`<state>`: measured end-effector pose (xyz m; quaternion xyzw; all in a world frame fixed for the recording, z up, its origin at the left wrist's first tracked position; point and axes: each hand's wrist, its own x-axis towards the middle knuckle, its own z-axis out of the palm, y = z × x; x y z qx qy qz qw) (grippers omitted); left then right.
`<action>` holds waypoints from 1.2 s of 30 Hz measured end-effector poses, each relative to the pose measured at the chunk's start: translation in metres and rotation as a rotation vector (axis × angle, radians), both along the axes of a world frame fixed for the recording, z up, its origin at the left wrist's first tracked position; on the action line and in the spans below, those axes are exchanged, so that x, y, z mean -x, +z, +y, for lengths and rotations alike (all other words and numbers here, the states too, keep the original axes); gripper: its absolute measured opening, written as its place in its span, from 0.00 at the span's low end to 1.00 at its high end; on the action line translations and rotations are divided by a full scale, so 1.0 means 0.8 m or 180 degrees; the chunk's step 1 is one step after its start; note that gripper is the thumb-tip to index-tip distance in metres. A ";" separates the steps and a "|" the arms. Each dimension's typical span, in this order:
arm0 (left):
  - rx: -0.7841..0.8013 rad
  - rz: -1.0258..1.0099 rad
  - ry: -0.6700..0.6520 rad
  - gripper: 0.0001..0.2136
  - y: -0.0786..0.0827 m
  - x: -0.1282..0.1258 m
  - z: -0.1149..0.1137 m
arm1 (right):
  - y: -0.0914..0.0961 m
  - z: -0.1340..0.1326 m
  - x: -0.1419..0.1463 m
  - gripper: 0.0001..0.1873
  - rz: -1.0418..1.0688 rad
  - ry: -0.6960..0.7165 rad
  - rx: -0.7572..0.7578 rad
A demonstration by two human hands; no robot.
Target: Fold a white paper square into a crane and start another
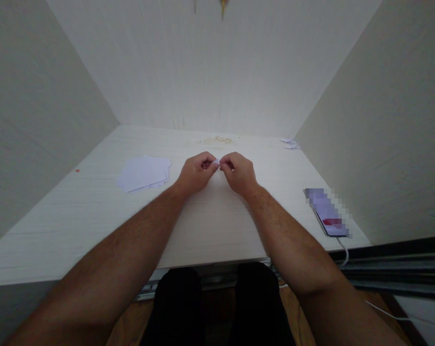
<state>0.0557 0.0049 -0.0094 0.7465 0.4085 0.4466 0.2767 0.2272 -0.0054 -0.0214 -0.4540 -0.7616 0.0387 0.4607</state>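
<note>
Pinching a small paper piece (216, 162) between both fists, I see left hand (196, 172) and right hand (239, 173) touching. A paper stack (144, 173) lies left.

Scrap in my fingers: tiny white paper piece (216, 163).
Paper stack at nine o'clock: pale lavender-white square sheets (144, 173).
Desk: off-white wooden tabletop (210, 221) with faint grain; yellowish stain (216, 141) at twelve o'clock; small red dot (77, 170) far left.
Phone at three o'clock: lilac screen (327, 212), red band.
</note>
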 end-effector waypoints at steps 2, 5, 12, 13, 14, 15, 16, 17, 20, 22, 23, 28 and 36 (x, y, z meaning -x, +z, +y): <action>-0.0093 0.0062 0.0064 0.07 -0.001 0.000 0.001 | 0.000 0.001 0.000 0.04 0.0011 0.0026 -0.0048; -0.0195 0.0109 0.0126 0.07 -0.003 -0.001 0.002 | -0.001 0.002 0.001 0.04 0.0030 0.0062 -0.0108; -0.0271 0.0052 0.0185 0.05 -0.008 -0.002 0.002 | -0.001 0.003 0.002 0.05 -0.0068 0.0065 -0.0037; -0.0271 0.0046 0.0209 0.05 -0.008 -0.003 0.002 | -0.001 0.003 0.002 0.05 -0.0066 0.0077 -0.0041; -0.0271 0.0043 0.0227 0.05 -0.008 -0.003 0.002 | -0.002 0.003 0.002 0.05 -0.0052 0.0098 -0.0054; -0.0275 0.0039 0.0247 0.06 -0.009 -0.003 0.002 | -0.002 0.003 0.002 0.05 -0.0025 0.0118 -0.0070; -0.0281 0.0038 0.0261 0.06 -0.008 -0.003 0.002 | -0.003 0.004 0.002 0.05 0.0007 0.0137 -0.0082; -0.0288 0.0037 0.0274 0.06 -0.008 -0.003 0.002 | -0.003 0.004 0.002 0.04 0.0043 0.0150 -0.0081; -0.0298 0.0052 0.0294 0.05 -0.008 -0.004 0.003 | -0.004 0.003 0.003 0.04 0.0138 0.0144 0.0008; -0.0332 0.0067 0.0284 0.05 -0.008 -0.004 0.003 | -0.003 0.002 0.004 0.04 0.0169 0.0096 0.0089; -0.0371 0.0074 0.0278 0.05 -0.008 -0.004 0.003 | -0.003 0.002 0.004 0.04 0.0183 0.0068 0.0123; -0.0620 0.0197 0.0280 0.04 -0.008 -0.004 0.002 | 0.003 -0.002 0.005 0.04 0.0359 0.0056 0.0473; -0.0884 0.0146 0.0284 0.04 -0.012 -0.003 0.006 | 0.004 0.001 0.011 0.06 0.1587 0.0408 0.1296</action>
